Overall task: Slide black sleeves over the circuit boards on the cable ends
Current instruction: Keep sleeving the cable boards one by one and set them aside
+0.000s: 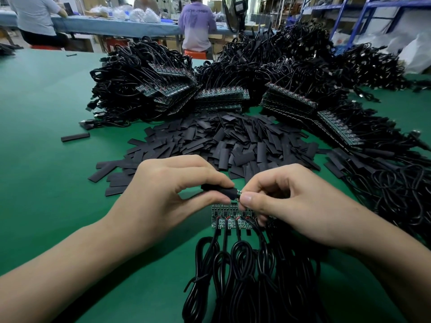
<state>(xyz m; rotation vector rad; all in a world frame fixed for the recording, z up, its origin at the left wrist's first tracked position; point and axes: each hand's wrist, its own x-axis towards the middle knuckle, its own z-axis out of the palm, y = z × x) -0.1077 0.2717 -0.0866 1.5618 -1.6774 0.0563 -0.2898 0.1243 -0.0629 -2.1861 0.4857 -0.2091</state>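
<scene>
Head view is the only view, and it looks down at two hands just below the middle of the frame. The left hand (168,197) pinches a black sleeve (215,189) between thumb and fingers. The right hand (293,203) pinches the end of a small circuit board (238,198). Only a tiny bit of that board shows, between the sleeve's mouth and the right thumb.

Things could go wrong from here. The sleeve looks flat, so a board corner may catch on its mouth if the mouth is not squeezed open. Then the sleeve may fold or bunch up. A hard push or pull may bend the thin wires where they join the board. The sleeve may also slip from the pinch and drop onto the row of boards (231,216) lying on the green table (58,159) right under the hands. The looped cables (245,271) at the bottom of the frame may tug on the board.

The sleeve lies on its side. Its long way runs left to right across the frame, dipping a little at the right. Its open mouth points right, at the right fingertips. Its other end is hidden in the left fingers. A big pile of spare sleeves (233,141) sits above the hands, in the middle of the frame.
</scene>
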